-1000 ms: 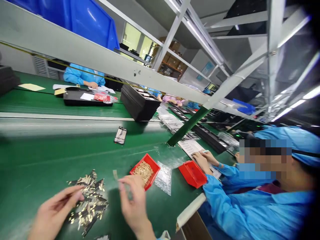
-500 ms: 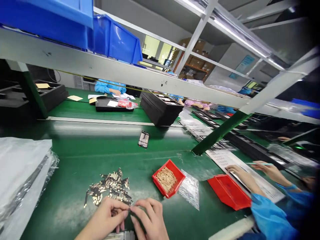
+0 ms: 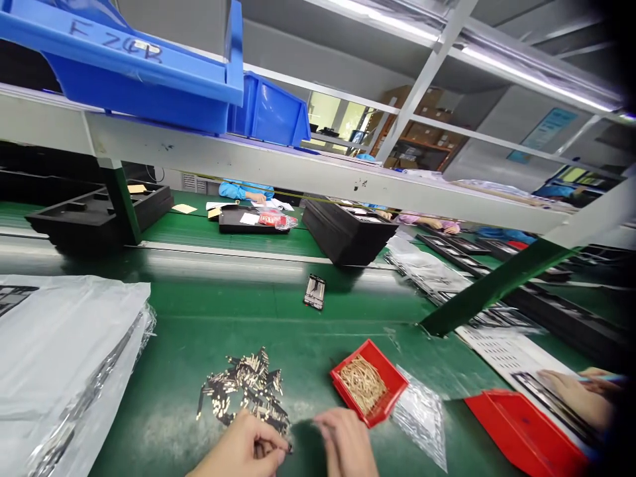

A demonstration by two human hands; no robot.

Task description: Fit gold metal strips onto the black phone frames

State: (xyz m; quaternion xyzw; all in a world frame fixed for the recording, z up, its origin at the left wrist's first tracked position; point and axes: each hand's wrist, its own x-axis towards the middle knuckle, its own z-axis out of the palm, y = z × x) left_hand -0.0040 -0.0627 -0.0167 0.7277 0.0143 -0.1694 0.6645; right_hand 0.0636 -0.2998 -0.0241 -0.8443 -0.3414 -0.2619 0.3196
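Note:
A loose pile of small black-and-gold strips [image 3: 243,387] lies on the green conveyor belt [image 3: 199,338] directly ahead of me. My left hand [image 3: 243,452] is at the pile's lower edge, its fingertips pinched on a small dark strip. My right hand [image 3: 345,442] hangs just below a red plastic tray [image 3: 395,377], loosely curled, with nothing visible in it. That tray holds a tangle of tan rubber bands [image 3: 364,383]. A crumpled clear plastic bag [image 3: 422,417] lies to its right.
A large white wrapped pack [image 3: 64,351] lies on the belt at left. A co-worker's hand [image 3: 579,397] rests at right on a white perforated sheet [image 3: 501,354], near a second red tray [image 3: 521,430]. A grey shelf beam [image 3: 298,169] carrying blue bins [image 3: 268,112] crosses overhead.
My hands have parted from their fingertip-to-fingertip position, the right one moving right beneath the red tray. The view has shifted, bringing more of the white pack and overhead bins into frame.

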